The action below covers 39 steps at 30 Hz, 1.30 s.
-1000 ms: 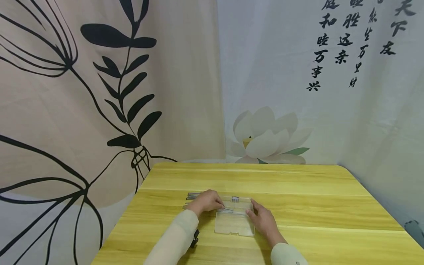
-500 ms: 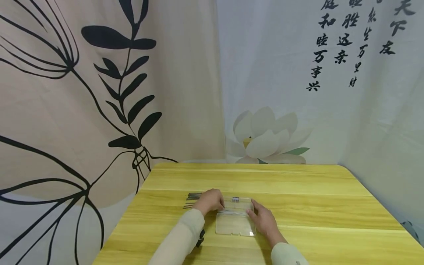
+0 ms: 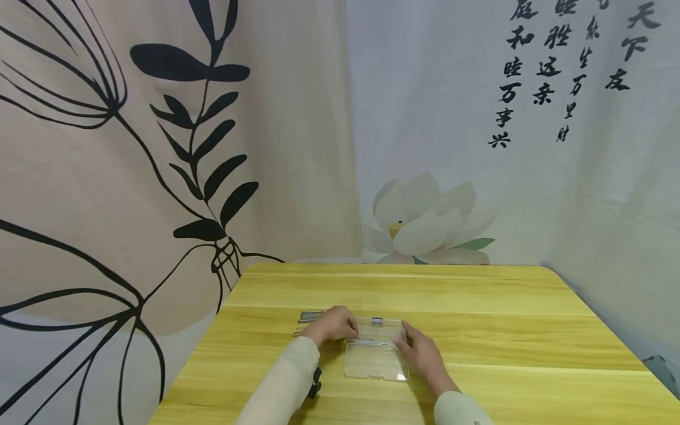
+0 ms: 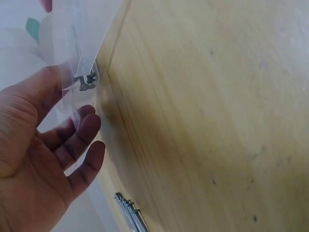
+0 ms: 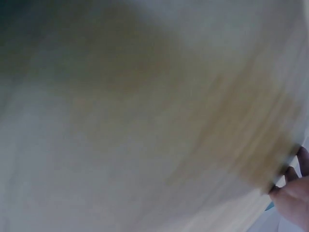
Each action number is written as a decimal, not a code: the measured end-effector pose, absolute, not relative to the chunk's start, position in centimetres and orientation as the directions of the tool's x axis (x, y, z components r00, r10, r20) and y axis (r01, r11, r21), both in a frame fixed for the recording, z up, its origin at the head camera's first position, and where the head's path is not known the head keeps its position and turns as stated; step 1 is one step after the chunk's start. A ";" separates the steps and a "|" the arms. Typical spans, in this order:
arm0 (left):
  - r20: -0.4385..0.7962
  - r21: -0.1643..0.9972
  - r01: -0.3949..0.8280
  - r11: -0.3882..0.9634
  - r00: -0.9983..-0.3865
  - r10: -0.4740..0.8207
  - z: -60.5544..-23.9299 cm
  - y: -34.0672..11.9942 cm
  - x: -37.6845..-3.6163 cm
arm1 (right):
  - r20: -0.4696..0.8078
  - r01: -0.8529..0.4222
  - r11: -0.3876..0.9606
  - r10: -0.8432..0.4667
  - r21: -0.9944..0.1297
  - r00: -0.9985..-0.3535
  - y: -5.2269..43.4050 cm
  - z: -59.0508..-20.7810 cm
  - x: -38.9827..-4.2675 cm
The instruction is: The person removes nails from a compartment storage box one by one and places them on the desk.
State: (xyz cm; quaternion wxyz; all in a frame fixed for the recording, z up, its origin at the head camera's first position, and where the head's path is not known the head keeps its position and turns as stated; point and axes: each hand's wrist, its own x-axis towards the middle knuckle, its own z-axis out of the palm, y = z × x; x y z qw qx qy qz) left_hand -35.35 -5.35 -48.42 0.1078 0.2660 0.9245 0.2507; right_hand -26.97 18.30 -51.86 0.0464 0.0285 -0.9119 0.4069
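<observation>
A clear plastic box [image 3: 382,329] lies open on the wooden table, its lid [image 3: 376,361] folded flat toward me. Several nails [image 3: 363,341] lie lengthwise in it near the hinge. My left hand [image 3: 332,324] is at the box's left end, fingers bent. In the left wrist view its thumb reaches behind the plastic to the nail heads [image 4: 87,83]; whether it pinches a nail is unclear. My right hand [image 3: 422,357] grips the box's right end, thumb in front and fingers behind. The right wrist view is blurred, with only fingers [image 5: 289,181] at its edge.
More loose nails [image 3: 309,317] lie in a group on the table left of the box, partly behind my left hand; their heads [image 4: 126,203] show in the left wrist view. A patterned curtain [image 3: 297,147] hangs behind the table's far edge.
A nail that stuck out from my left fingertips one second ago now lies in the box with others. My left hand shifted right, then back left. The right hand keeps its hold.
</observation>
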 end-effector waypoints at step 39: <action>0.014 0.381 0.538 0.752 -0.817 0.577 -48.4 -4.5 -35.5 | 0.088 -0.073 0.662 -0.011 -0.746 -0.996 18.2 -51.6 -26.7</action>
